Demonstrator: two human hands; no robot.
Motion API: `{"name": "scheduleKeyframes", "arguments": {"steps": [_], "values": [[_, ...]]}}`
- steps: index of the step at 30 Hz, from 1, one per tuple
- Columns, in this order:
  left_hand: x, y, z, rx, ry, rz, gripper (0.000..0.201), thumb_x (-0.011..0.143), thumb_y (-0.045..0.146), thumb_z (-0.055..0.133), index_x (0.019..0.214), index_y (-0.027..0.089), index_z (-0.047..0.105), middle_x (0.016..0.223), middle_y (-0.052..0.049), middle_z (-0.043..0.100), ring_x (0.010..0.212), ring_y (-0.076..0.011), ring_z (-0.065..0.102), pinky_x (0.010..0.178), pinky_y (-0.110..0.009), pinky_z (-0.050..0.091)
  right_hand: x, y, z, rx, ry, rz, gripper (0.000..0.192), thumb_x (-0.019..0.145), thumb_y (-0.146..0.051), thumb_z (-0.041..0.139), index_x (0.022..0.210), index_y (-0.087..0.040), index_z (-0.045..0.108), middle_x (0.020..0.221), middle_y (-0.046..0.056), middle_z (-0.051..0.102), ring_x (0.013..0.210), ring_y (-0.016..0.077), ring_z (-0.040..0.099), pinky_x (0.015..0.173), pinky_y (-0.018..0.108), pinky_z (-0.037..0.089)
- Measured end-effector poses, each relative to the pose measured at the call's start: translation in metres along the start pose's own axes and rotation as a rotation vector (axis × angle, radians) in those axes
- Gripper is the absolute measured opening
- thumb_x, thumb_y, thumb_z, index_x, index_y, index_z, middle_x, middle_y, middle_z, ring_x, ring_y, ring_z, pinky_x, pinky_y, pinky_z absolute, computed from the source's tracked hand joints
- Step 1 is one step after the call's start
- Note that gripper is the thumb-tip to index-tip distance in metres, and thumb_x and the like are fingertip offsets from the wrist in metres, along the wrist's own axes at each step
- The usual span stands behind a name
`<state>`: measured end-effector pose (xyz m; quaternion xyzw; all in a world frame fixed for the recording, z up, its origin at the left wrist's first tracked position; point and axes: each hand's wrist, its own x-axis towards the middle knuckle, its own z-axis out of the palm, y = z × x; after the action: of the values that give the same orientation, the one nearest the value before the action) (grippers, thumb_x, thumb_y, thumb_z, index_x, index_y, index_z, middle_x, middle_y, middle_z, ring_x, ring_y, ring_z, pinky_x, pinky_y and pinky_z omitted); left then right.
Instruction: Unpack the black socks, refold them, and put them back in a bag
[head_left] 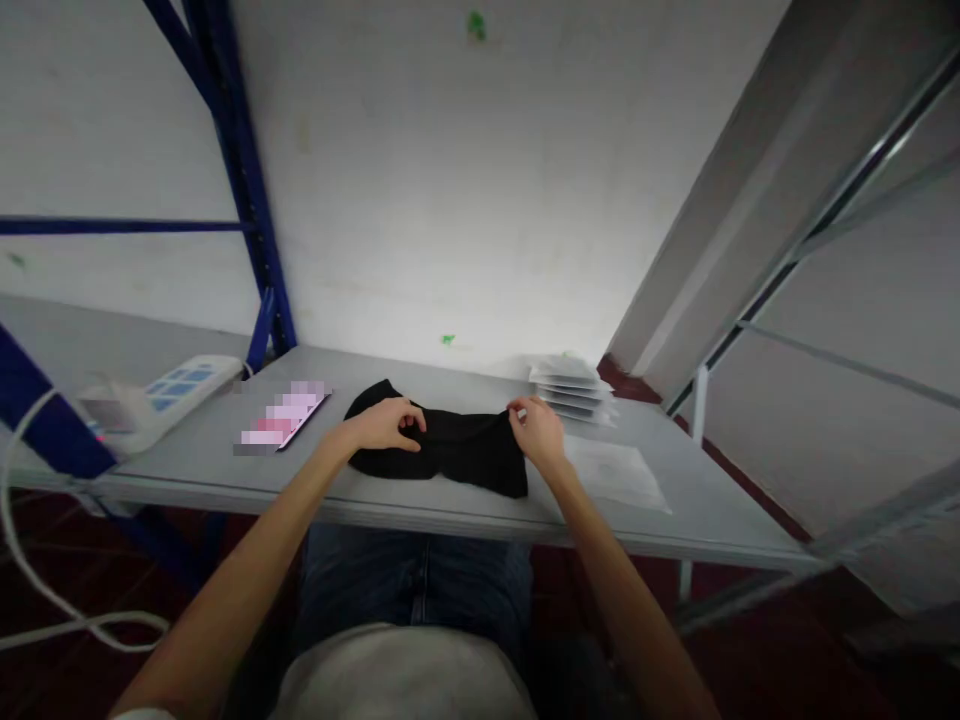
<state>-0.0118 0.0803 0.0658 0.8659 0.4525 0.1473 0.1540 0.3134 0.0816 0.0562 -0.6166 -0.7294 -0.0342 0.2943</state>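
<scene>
A black piece of stretchy-looking fabric (469, 450) lies spread on the grey tabletop (352, 505), wide at both ends and narrower in the middle. Its exact kind I cannot make out. Over its left part is my left hand (386, 425), fingers curved and thumb apart, nothing gripped between them. My right hand (538, 430) pinches the fabric's upper right corner between thumb and fingers. To the right of that hand lies a flat, clear plastic bag (619, 472). Behind it is a stack of packed white plastic bags (574, 388).
A phone (289, 415) with a blurred screen lies left of the fabric. Farther left stands a white device with blue keys (176, 390), near a hanging white cable (45, 590). Blue shelf posts (244, 170) rise at the left; a white wall (465, 200) closes the back.
</scene>
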Motion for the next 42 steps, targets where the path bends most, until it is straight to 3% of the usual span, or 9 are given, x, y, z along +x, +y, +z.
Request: {"name": "scheduleKeyframes", "arguments": {"steps": [8, 18, 22, 25, 28, 30, 33, 37, 42], "values": [[-0.009, -0.003, 0.006, -0.141, -0.006, -0.069, 0.031, 0.081, 0.048, 0.069, 0.095, 0.021, 0.072, 0.078, -0.001, 0.068, 0.072, -0.0180, 0.065, 0.065, -0.027, 0.046, -0.012, 0.006, -0.001, 0.127, 0.020, 0.016, 0.019, 0.095, -0.023, 0.056, 0.099, -0.023, 0.075, 0.101, 0.004, 0.073, 0.076, 0.0157, 0.066, 0.081, 0.028, 0.047], [-0.020, 0.000, -0.002, -0.188, 0.015, -0.058, 0.020, 0.081, 0.039, 0.063, 0.087, 0.022, 0.070, 0.076, -0.001, 0.070, 0.072, -0.0178, 0.066, 0.067, -0.027, 0.048, -0.032, 0.002, -0.009, 0.248, 0.044, -0.007, 0.018, 0.094, -0.025, 0.056, 0.098, -0.023, 0.073, 0.101, 0.003, 0.072, 0.072, 0.0144, 0.067, 0.080, 0.028, 0.050], [0.001, -0.007, -0.010, -0.182, 0.188, -0.087, 0.022, 0.086, 0.041, 0.061, 0.091, 0.022, 0.071, 0.082, -0.002, 0.073, 0.075, -0.0185, 0.067, 0.071, -0.028, 0.049, -0.008, -0.001, -0.010, 0.182, 0.046, 0.005, 0.018, 0.096, -0.026, 0.056, 0.099, -0.023, 0.074, 0.101, 0.004, 0.073, 0.074, 0.0154, 0.067, 0.084, 0.029, 0.050], [0.031, -0.008, -0.013, -0.154, 0.447, -0.304, 0.020, 0.088, 0.036, 0.061, 0.098, 0.021, 0.069, 0.087, -0.005, 0.074, 0.074, -0.0197, 0.068, 0.074, -0.030, 0.051, 0.028, -0.009, -0.004, 0.078, 0.043, 0.097, 0.022, 0.097, -0.025, 0.054, 0.104, -0.022, 0.075, 0.106, 0.008, 0.073, 0.089, 0.0211, 0.069, 0.088, 0.032, 0.050], [0.055, 0.001, -0.003, -0.065, 0.709, -0.441, 0.025, 0.096, 0.026, 0.049, 0.115, 0.018, 0.063, 0.099, -0.011, 0.072, 0.087, -0.0246, 0.070, 0.084, -0.038, 0.052, 0.051, -0.021, 0.012, 0.016, 0.053, 0.220, 0.030, 0.096, -0.021, 0.053, 0.119, -0.017, 0.071, 0.122, 0.016, 0.068, 0.101, 0.0260, 0.068, 0.090, 0.036, 0.051], [0.059, 0.011, 0.010, -0.002, 0.802, -0.408, 0.023, 0.097, 0.022, 0.047, 0.114, 0.019, 0.061, 0.102, -0.012, 0.070, 0.090, -0.0248, 0.069, 0.087, -0.038, 0.052, 0.049, -0.032, 0.027, 0.017, 0.065, 0.223, 0.036, 0.094, -0.018, 0.052, 0.126, -0.015, 0.067, 0.132, 0.019, 0.063, 0.106, 0.0268, 0.068, 0.092, 0.038, 0.051], [0.050, 0.023, 0.031, 0.053, 0.737, -0.263, 0.019, 0.099, 0.027, 0.046, 0.109, 0.022, 0.063, 0.107, -0.010, 0.068, 0.089, -0.0232, 0.068, 0.086, -0.037, 0.054, 0.029, -0.049, 0.054, 0.050, 0.110, 0.118, 0.040, 0.097, -0.018, 0.046, 0.133, -0.016, 0.064, 0.143, 0.017, 0.059, 0.121, 0.0277, 0.062, 0.104, 0.040, 0.047], [0.034, 0.017, 0.052, 0.136, 0.587, -0.084, 0.027, 0.101, 0.031, 0.044, 0.114, 0.022, 0.065, 0.121, -0.012, 0.068, 0.120, -0.0281, 0.062, 0.107, -0.044, 0.049, 0.002, -0.063, 0.080, 0.052, 0.041, -0.028, 0.046, 0.105, -0.027, 0.039, 0.145, -0.013, 0.056, 0.156, 0.017, 0.052, 0.143, 0.0299, 0.047, 0.121, 0.046, 0.033], [0.030, -0.012, 0.062, 0.086, 0.347, -0.122, 0.047, 0.102, 0.037, 0.041, 0.141, 0.018, 0.058, 0.148, -0.015, 0.060, 0.142, -0.0303, 0.052, 0.120, -0.052, 0.039, -0.005, -0.056, 0.085, 0.023, -0.134, -0.046, 0.057, 0.109, -0.042, 0.037, 0.155, -0.009, 0.046, 0.162, 0.018, 0.043, 0.153, 0.0319, 0.034, 0.124, 0.048, 0.029]]}}
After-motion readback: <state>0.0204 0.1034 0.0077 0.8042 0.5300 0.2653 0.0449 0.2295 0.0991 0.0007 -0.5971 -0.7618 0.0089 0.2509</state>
